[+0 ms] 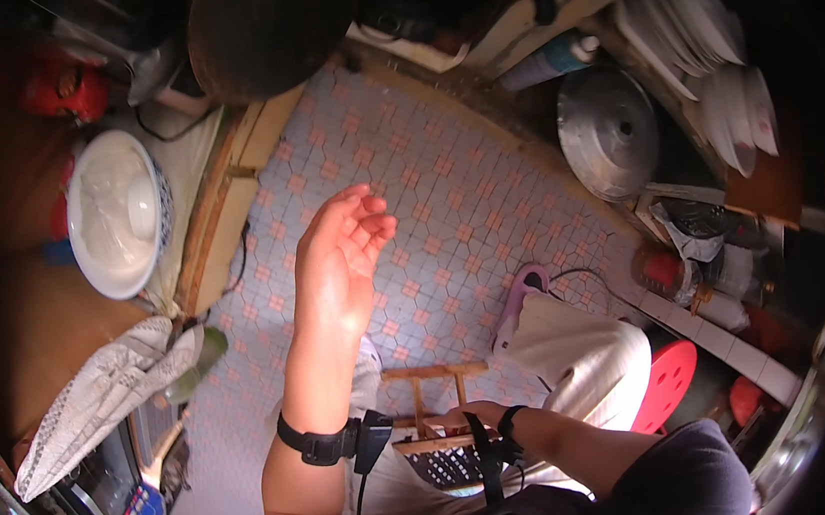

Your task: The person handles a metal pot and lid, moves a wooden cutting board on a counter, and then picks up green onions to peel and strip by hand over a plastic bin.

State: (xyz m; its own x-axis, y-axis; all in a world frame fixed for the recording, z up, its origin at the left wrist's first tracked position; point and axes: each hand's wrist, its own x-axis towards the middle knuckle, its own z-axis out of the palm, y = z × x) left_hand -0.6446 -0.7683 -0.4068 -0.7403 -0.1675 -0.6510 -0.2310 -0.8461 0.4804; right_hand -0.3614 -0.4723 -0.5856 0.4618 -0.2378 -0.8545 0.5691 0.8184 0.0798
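My left hand point(343, 257) is raised over the tiled floor, palm partly turned up and fingers loosely curled, holding nothing. A black strap with a small device circles that forearm. Low in front of my body, my right hand point(470, 413) lies at a wooden frame point(436, 370) with crossbars; whether its fingers grip the wood is hidden. Just below that hand is a black-and-white patterned, openwork surface point(449, 466), between my legs in pale trousers. A black strap is on my right wrist too, and another dark strap hangs beside it.
On the left are a large bowl point(114, 213) with whitish contents, a patterned cloth point(99, 400) and a green bottle point(201, 363). To the right stand a metal lid point(608, 133), stacked plates point(682, 25), a spray can point(550, 62) and a red plastic stool point(667, 385). A dark round pan-like object point(268, 31) is above.
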